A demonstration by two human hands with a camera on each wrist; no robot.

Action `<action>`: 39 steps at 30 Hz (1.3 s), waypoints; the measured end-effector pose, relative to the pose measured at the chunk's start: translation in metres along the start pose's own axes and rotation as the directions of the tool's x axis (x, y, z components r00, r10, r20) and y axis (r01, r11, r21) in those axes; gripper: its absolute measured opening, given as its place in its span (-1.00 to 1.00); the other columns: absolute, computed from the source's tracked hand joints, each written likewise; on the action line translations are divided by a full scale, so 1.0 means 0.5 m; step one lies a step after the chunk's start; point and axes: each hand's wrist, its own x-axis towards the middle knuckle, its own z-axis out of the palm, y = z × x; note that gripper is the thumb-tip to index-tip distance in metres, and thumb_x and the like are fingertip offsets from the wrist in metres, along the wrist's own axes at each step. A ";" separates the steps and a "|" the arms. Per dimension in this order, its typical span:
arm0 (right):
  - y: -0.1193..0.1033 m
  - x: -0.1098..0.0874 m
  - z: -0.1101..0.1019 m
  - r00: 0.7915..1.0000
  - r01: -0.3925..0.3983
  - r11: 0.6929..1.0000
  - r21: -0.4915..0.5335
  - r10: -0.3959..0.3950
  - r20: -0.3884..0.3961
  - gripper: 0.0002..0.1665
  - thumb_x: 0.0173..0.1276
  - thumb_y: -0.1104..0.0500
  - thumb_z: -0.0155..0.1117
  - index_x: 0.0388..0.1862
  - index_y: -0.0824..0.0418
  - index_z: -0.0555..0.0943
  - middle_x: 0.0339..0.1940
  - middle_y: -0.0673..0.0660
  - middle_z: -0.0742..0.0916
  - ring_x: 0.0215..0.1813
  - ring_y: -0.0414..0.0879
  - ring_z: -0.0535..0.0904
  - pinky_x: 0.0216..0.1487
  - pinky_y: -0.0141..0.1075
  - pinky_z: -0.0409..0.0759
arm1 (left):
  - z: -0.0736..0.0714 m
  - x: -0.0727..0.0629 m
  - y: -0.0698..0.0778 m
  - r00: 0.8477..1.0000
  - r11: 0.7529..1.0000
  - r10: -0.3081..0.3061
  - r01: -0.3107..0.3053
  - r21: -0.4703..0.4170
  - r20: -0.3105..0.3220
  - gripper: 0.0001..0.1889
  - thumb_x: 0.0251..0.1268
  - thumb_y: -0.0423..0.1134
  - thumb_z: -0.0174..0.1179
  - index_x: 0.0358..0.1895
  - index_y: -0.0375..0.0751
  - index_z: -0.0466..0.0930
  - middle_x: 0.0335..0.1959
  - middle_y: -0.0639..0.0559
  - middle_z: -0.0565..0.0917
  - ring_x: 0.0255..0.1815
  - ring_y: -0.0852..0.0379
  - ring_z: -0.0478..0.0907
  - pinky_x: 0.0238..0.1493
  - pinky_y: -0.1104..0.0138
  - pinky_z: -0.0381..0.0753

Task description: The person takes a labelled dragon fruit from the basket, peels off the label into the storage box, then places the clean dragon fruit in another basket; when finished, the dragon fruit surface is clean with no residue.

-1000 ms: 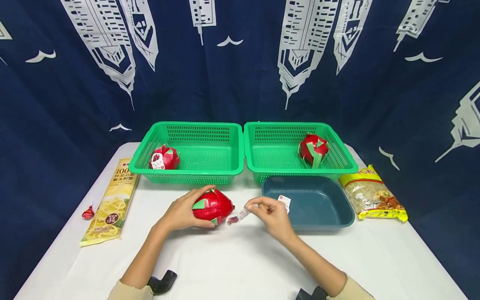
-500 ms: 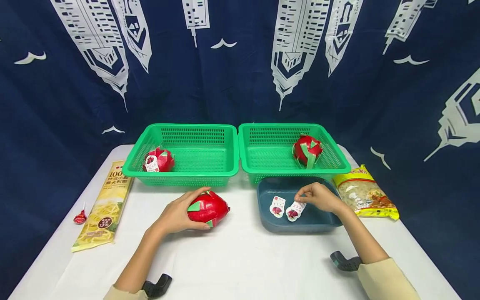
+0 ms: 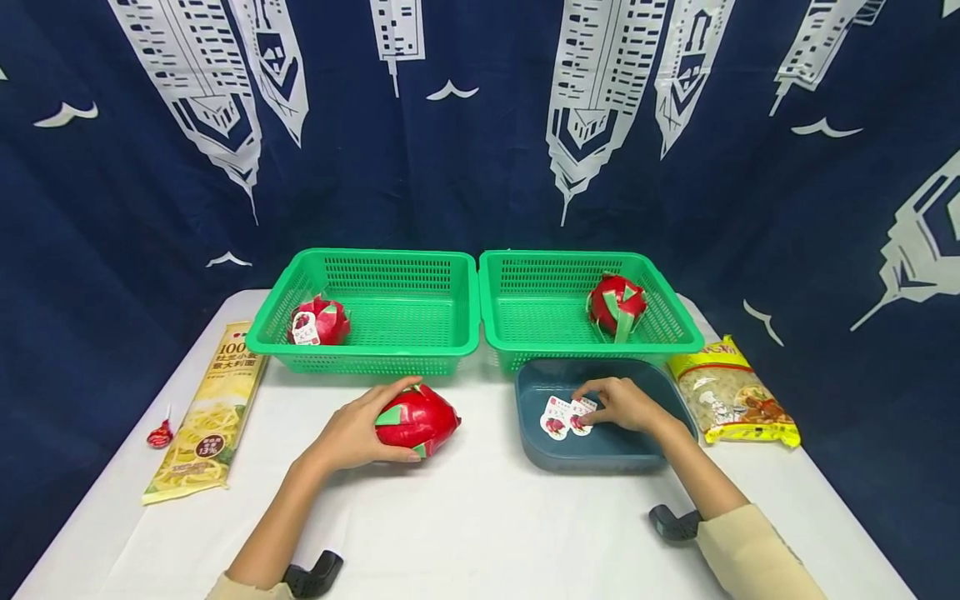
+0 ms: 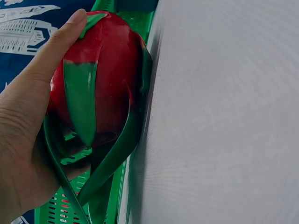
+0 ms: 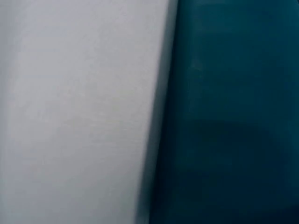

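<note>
White table (image 3: 480, 533), navy curtain (image 3: 465, 175) — left fingers (image 3: 392, 390) grip dragon fruit (image 3: 429, 417).

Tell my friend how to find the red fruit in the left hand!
On the white table, look in front of the green baskets. The left hand grips the red fruit there, left of the blue tub. Unlike the other red fruits, both inside baskets, it's outside them.

White-covered table (image 3: 480, 533), faint creases. Dark navy cloth (image 3: 480, 192) hangs behind the table and past both its sides — soft folds. White tower shapes (image 3: 600, 58) printed on it, tips down, above and right of the table; small wave-like marks (image 3: 63, 116) among them. Light even — shadows on table soft.
</note>
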 end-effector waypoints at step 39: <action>0.049 -0.063 -0.191 0.852 -0.171 0.978 0.123 0.209 -0.479 0.05 0.15 -0.05 0.36 0.48 0.13 -0.01 0.39 0.43 0.05 0.34 0.40 -0.07 0.04 0.40 0.07 | -0.155 0.079 0.189 0.958 0.904 0.122 0.001 -0.428 0.258 0.02 -0.27 -0.16 0.54 0.30 0.51 0.11 0.24 0.07 0.30 0.18 -0.08 0.34 -0.05 0.09 0.53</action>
